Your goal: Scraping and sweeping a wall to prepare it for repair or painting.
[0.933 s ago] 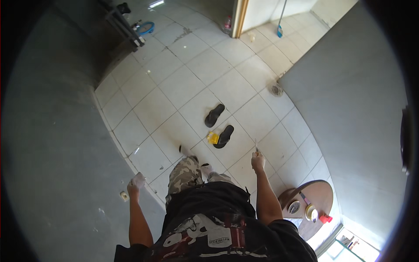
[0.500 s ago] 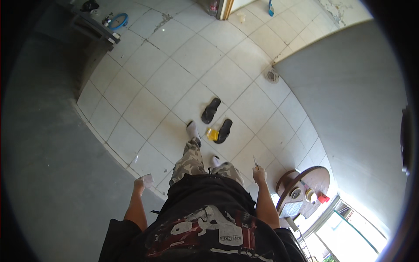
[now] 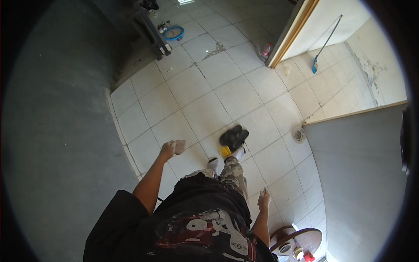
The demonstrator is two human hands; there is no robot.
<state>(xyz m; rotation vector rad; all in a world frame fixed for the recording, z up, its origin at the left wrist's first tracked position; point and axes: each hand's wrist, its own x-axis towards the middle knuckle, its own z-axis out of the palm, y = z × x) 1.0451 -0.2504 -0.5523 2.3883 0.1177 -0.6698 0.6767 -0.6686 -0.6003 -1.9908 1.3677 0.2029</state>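
Left of the frame's middle, the left hand (image 3: pixel 167 149) is wrapped tight around a small, pale, flat pad (image 3: pixel 179 146). Lower right, the right hand (image 3: pixel 263 201) pinches a thin, pointy, light-coloured tool (image 3: pixel 265 187) sticking up. Both hang above the white tiled floor (image 3: pixel 209 87).

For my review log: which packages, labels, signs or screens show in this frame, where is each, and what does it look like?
Yellow packet: small, flat, on the tiled floor beside the black sandals, near the person's socked feet.
Plastic bottle: clear with a red label band, standing on the floor by the wooden door frame.
Left hand: holds a small pale, boxy thing; whether it is a package cannot be told.
No signs or screens in view.
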